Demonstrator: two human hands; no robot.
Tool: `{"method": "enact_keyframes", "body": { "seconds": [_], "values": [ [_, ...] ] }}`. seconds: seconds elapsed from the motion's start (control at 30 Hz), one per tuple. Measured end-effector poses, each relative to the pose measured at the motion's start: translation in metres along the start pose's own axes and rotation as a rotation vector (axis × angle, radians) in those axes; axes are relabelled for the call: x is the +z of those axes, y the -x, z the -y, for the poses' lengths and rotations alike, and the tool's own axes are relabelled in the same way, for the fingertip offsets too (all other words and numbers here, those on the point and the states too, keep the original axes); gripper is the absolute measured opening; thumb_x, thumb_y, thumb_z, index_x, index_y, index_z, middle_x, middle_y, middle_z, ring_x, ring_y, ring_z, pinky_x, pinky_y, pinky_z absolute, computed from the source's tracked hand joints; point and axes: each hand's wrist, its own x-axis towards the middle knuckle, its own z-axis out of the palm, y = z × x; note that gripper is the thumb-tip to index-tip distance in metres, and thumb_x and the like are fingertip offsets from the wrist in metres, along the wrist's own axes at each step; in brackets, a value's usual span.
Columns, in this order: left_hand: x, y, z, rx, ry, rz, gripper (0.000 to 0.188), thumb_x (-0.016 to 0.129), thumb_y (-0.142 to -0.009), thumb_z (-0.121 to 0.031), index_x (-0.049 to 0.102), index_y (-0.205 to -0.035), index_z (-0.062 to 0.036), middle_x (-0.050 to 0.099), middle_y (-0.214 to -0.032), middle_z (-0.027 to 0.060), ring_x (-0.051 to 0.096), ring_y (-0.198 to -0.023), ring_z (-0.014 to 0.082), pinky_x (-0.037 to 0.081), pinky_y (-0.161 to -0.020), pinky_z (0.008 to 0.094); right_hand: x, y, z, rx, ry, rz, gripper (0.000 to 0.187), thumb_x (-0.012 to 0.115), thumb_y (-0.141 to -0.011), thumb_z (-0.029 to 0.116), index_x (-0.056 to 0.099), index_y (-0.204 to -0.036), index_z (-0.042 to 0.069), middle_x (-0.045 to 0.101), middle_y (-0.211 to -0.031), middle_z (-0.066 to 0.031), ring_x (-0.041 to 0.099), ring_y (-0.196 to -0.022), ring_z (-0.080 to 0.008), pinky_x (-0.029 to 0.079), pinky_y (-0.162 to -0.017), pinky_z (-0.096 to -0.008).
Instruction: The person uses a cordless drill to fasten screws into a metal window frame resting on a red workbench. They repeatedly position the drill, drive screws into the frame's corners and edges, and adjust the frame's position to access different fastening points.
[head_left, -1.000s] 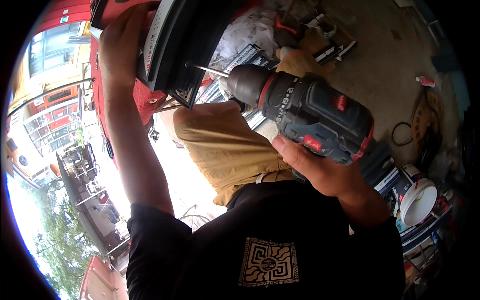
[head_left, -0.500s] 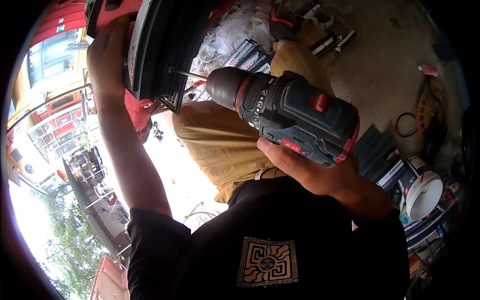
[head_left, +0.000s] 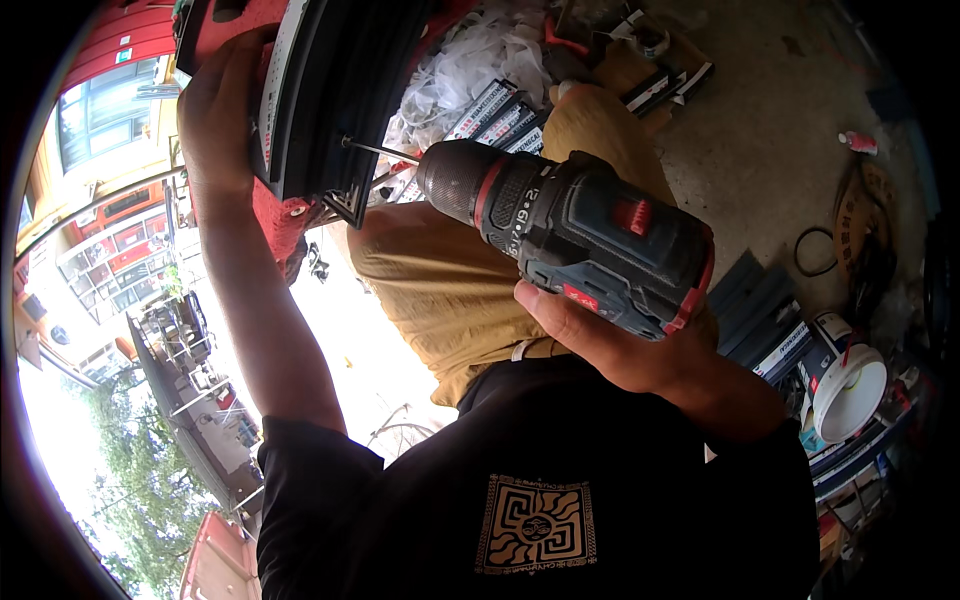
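My right hand (head_left: 610, 340) is wrapped around the grip of a cordless drill (head_left: 590, 225), a dark blue and black tool with red accents. From its chuck a long thin bit (head_left: 385, 152) points left, and its tip meets the inner face of a black metal frame profile (head_left: 325, 110). My left hand (head_left: 220, 110) grips the far left side of this profile, its fingers partly hidden behind the edge. Under the profile is a red, worn support (head_left: 278, 215).
White plastic wrapping (head_left: 475, 65) and labelled dark strips (head_left: 490, 110) lie beyond my knee. At right are more dark profiles (head_left: 745, 285), a white bucket (head_left: 850, 395), a coil of cable (head_left: 815, 250) and a small red can (head_left: 858, 143) on the floor.
The drill has shifted very slightly, its bit still against the black profile. Both hands keep nearly the same place and hold.
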Motion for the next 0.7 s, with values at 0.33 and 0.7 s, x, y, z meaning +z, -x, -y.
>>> {"method": "enact_keyframes", "body": {
  "seconds": [0.33,0.7],
  "values": [
    [-0.002,-0.002,0.01,0.097,-0.022,0.007,0.03,0.057,-0.109,-0.017,0.078,-0.129,-0.0099,0.08,-0.117,0.0101,0.077,-0.096,0.019,0.058,-0.084,0.0308,0.001,-0.002,0.002,-0.001,0.029,-0.006,0.034,0.081,-0.095,0.008,0.074,-0.128,0.011,0.076,-0.118,-0.0131,0.077,-0.105,-0.0244,0.062,-0.087,-0.0397],
    [0.0,0.002,0.005,0.326,-0.341,0.004,0.034,0.051,-0.112,-0.017,0.075,-0.133,-0.0052,0.079,-0.117,0.0054,0.073,-0.099,0.0101,0.057,-0.09,0.0262,0.005,-0.003,0.006,0.017,0.079,-0.018,0.031,0.079,-0.097,0.007,0.078,-0.127,0.015,0.076,-0.118,-0.0138,0.076,-0.106,-0.0268,0.062,-0.088,-0.0426]
  ]
}}
